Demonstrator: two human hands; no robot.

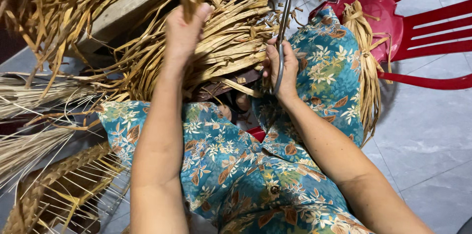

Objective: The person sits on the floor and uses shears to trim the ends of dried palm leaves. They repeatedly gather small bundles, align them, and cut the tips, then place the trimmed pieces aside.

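The left hand (pixel 183 32) is clamped on a tuft of dried straw strips (pixel 231 42) at upper centre. The right hand (pixel 281 69) grips upright scissors (pixel 282 37) beside the pile.

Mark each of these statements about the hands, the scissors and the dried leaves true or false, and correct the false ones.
1. The right hand holds a pair of scissors. True.
2. The left hand is empty and rests on the lap. False: it is raised and grips a bunch of dried leaf strips.
3. A red plastic chair stands at the right. True.
4. The scissors point down at the floor. False: their blades point up, away from the person.
5. A tied bundle of dried leaves lies beside the right knee, against the chair. True.
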